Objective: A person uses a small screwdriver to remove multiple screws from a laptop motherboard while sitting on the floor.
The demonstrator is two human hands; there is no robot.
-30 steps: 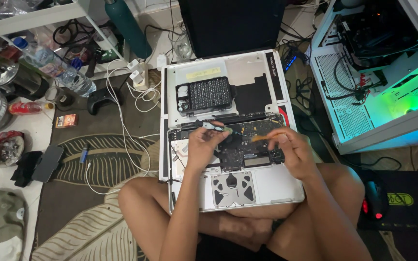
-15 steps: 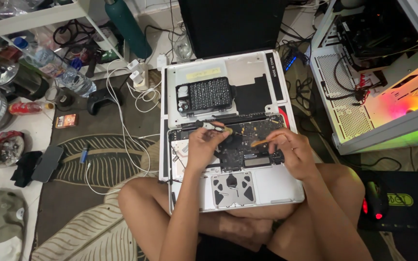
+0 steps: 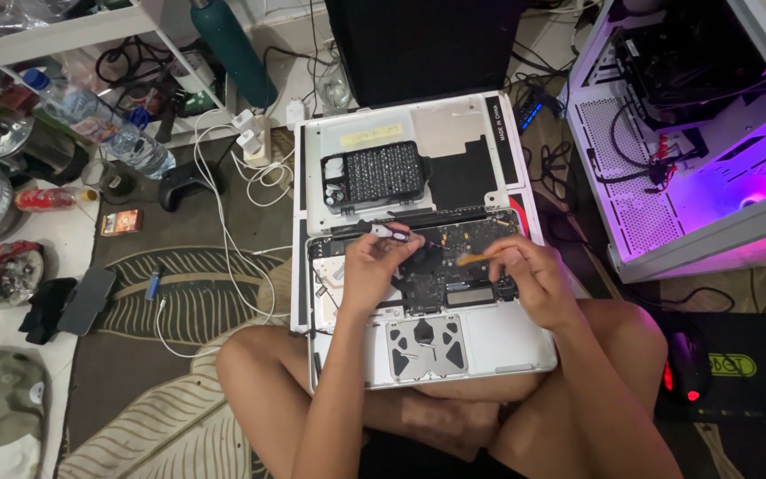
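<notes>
Currently, your left hand (image 3: 372,266) pinches a small silver screwdriver (image 3: 385,231) over the left part of the opened laptop (image 3: 507,341) resting on your crossed legs, its tip near the dark board (image 3: 441,275). Just right of that, your right hand (image 3: 534,277) grips a thin orange-tipped tool (image 3: 476,258) pointing left at the board, while the black bit case (image 3: 374,174) lies on the removed bottom cover (image 3: 454,124) beyond.

My left hand (image 3: 372,266) grips a small tool (image 3: 385,231) over the opened laptop (image 3: 418,293) (resting on my lap); my right hand (image 3: 529,279) holds a thin orange stick (image 3: 474,258).
</notes>
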